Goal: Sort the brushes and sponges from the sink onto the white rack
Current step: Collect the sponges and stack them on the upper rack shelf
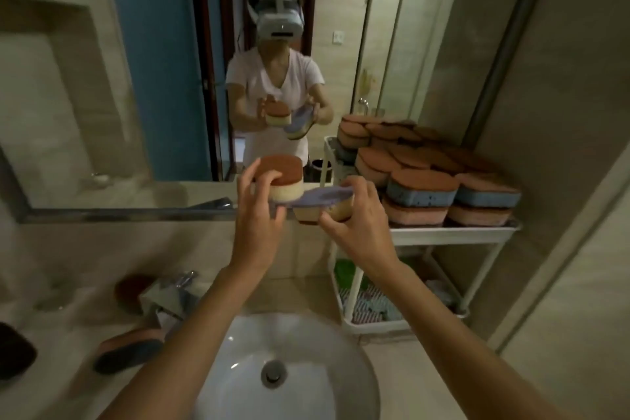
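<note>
My left hand (255,232) grips a cream sponge with a brown top (283,177), held up in front of the mirror. My right hand (358,225) grips a second cream sponge with a purple face (320,201), tilted, just left of the white rack (443,235). The two sponges touch or nearly touch. The rack's top shelf carries several stacked sponges (422,181) with brown tops and blue or pink bodies. The white sink (286,368) below my arms shows only its drain.
A faucet (170,297) stands left of the sink. On the counter to the left lie a blue and pink sponge (129,351), a brown sponge (133,286) and a dark object (13,351). The rack's lower shelf holds cloths (371,303). A wall runs along the right.
</note>
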`<state>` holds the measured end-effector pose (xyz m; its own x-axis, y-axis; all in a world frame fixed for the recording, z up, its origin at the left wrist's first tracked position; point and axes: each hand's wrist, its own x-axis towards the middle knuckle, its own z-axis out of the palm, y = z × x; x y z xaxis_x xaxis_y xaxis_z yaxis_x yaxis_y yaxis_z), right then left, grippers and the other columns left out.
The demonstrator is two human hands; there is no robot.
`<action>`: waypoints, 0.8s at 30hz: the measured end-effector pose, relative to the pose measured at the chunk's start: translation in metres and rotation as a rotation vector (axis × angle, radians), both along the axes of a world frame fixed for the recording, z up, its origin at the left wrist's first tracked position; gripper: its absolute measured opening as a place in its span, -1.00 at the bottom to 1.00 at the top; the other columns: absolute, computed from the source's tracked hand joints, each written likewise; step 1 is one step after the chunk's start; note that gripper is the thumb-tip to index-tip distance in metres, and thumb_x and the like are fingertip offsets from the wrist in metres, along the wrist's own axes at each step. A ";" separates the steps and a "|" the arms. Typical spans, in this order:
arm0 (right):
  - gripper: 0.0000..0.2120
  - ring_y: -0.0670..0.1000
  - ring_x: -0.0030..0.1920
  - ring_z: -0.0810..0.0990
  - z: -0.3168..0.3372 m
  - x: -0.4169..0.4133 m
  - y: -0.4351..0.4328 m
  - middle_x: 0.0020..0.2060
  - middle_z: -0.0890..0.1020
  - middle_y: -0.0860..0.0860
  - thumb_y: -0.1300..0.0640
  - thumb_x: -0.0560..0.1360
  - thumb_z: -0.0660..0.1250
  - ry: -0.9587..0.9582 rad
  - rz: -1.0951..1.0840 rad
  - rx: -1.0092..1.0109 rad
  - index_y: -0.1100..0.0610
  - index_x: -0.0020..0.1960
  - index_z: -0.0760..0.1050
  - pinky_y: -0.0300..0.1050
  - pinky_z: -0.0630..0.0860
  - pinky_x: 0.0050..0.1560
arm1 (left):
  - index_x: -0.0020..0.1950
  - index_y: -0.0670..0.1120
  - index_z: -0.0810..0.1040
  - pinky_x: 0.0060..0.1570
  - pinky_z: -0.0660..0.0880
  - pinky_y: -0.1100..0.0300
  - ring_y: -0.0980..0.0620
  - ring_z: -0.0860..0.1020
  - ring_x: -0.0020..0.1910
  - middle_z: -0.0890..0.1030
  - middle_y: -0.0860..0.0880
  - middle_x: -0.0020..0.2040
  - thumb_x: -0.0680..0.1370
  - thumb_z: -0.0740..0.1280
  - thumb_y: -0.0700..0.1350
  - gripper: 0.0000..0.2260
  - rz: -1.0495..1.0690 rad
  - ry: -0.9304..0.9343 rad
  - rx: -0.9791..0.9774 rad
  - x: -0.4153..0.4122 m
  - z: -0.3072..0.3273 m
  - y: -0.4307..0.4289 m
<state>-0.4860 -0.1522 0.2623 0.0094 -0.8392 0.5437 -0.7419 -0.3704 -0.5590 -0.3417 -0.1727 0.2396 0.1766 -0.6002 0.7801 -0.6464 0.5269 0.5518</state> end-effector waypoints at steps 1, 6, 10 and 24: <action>-0.59 -0.04 0.02 0.41 0.010 -0.006 -0.001 0.11 0.41 0.04 0.12 0.42 0.37 -0.013 -0.004 -0.027 0.16 0.21 0.35 -0.26 0.33 -0.08 | 0.13 0.04 0.26 0.31 0.16 0.35 -0.08 0.31 0.39 0.34 -0.26 0.38 0.37 0.38 -0.44 -0.46 -0.005 0.002 -0.016 -0.005 0.009 -0.004; -0.66 -0.05 0.00 0.46 0.049 -0.040 -0.014 -0.02 0.42 -0.06 0.10 0.46 0.35 -0.104 -0.012 -0.115 0.11 0.18 0.38 -0.32 0.43 -0.09 | 0.12 0.06 0.25 0.20 0.12 0.53 -0.17 0.33 0.39 0.32 -0.25 0.38 0.39 0.34 -0.44 -0.48 -0.047 -0.027 -0.077 -0.030 0.047 -0.022; -0.57 0.03 -0.04 0.55 0.082 -0.071 -0.035 -0.01 0.51 0.05 0.03 0.49 0.32 -0.326 -0.106 -0.106 0.12 0.25 0.22 -0.10 0.57 -0.11 | 0.18 0.01 0.34 0.28 0.15 0.42 -0.04 0.34 0.35 0.32 -0.22 0.38 0.42 0.30 -0.44 -0.53 -0.104 -0.060 -0.085 -0.058 0.069 -0.034; -0.70 -0.08 -0.31 0.47 0.123 -0.154 -0.149 -0.25 0.51 0.00 -0.13 0.49 0.29 -0.030 -0.267 0.366 0.11 -0.03 0.40 -0.25 0.36 -0.35 | 0.23 -0.18 0.47 0.25 0.40 0.12 -0.14 0.39 0.26 0.39 -0.19 0.23 0.40 0.38 -0.36 -0.59 -0.113 -0.180 0.114 -0.138 0.059 -0.089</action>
